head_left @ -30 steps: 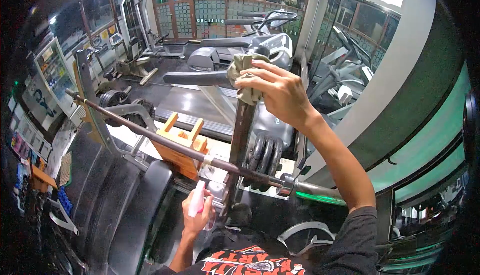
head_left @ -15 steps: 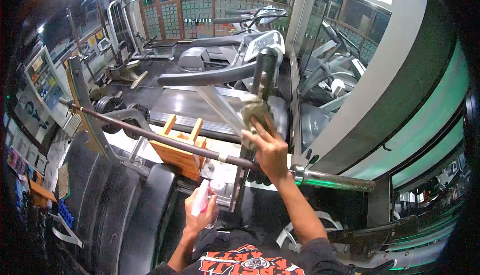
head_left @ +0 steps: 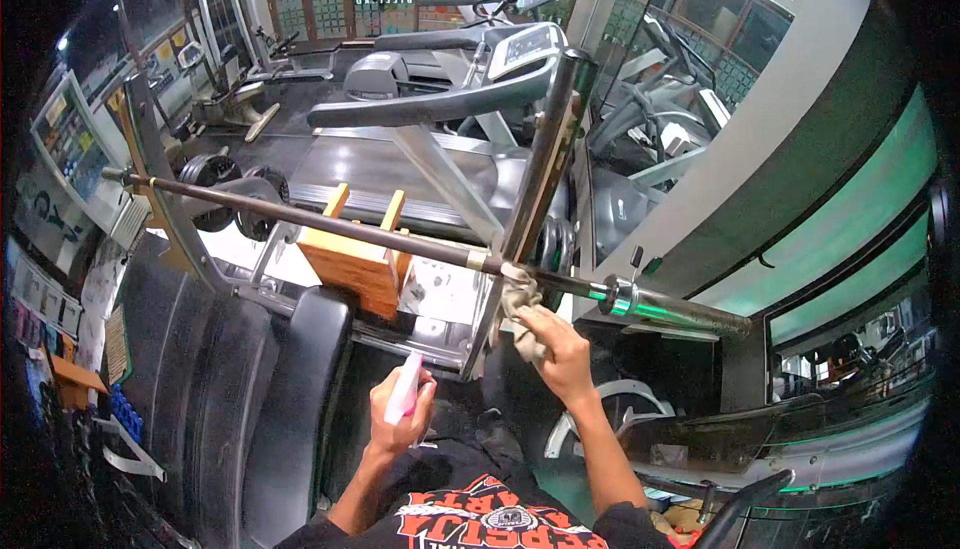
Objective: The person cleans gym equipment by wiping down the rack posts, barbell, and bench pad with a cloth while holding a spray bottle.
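Observation:
My left hand [head_left: 392, 427] is wrapped around a spray bottle [head_left: 405, 389] with a pink and white top, held low in front of my body. In my right hand [head_left: 565, 357] is a crumpled, greyish-beige cloth [head_left: 521, 297]. The cloth touches the dark rack upright [head_left: 549, 149] just below the barbell [head_left: 300, 217]. That bar lies across the rack, its bare metal sleeve [head_left: 680, 311] sticking out to the right. Left of my left hand is the black padded bench [head_left: 316, 354].
A wooden box-like piece [head_left: 352, 274] stands behind the bar. Beyond it is a treadmill [head_left: 400, 164]. Weight plates [head_left: 208, 189] hang at the left of the rack. A mirror [head_left: 690, 79] and curved wall panels are on the right.
My right hand has moved the cloth down the upright, from near its top to just below the bar. My left hand still holds the spray bottle. The view has shifted slightly.

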`<control>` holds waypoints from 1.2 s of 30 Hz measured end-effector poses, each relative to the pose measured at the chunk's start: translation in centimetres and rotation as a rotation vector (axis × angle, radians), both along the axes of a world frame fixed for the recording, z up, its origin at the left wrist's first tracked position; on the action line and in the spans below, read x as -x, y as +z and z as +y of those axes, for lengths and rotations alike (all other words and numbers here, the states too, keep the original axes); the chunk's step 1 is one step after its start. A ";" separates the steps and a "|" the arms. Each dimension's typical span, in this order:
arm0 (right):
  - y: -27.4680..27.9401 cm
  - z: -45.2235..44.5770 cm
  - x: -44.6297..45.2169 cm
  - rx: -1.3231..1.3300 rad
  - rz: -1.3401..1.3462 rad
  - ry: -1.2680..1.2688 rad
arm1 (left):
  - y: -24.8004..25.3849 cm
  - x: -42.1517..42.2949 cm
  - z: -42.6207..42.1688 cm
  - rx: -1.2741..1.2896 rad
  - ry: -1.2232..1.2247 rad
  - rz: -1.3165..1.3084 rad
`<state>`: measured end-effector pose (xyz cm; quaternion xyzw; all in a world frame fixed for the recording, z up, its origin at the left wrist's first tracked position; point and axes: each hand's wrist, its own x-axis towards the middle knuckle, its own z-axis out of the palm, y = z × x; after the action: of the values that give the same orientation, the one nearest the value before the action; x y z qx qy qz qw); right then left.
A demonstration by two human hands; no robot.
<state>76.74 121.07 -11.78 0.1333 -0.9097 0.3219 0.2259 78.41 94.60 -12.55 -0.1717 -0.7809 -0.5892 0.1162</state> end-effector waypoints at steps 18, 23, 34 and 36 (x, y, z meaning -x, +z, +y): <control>-13.6 -3.5 2.6 0.260 -0.141 -0.268 | 0.1 -2.8 -2.2 -0.054 -0.052 -0.171; -11.4 -3.3 1.7 0.060 -0.168 -0.211 | -1.2 -2.8 -1.6 -0.066 -0.093 -0.178; -5.5 0.1 0.2 0.484 -0.508 -0.311 | -0.5 -1.5 -0.4 -0.084 -0.110 -0.123; -7.4 -1.6 1.2 0.313 -0.218 -0.288 | -0.2 -1.4 -0.3 -0.100 -0.115 -0.179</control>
<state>75.59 119.49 -19.19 -0.0700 -0.8773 0.4361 0.1878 79.83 94.32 -12.74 -0.1572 -0.7467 -0.6460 0.0204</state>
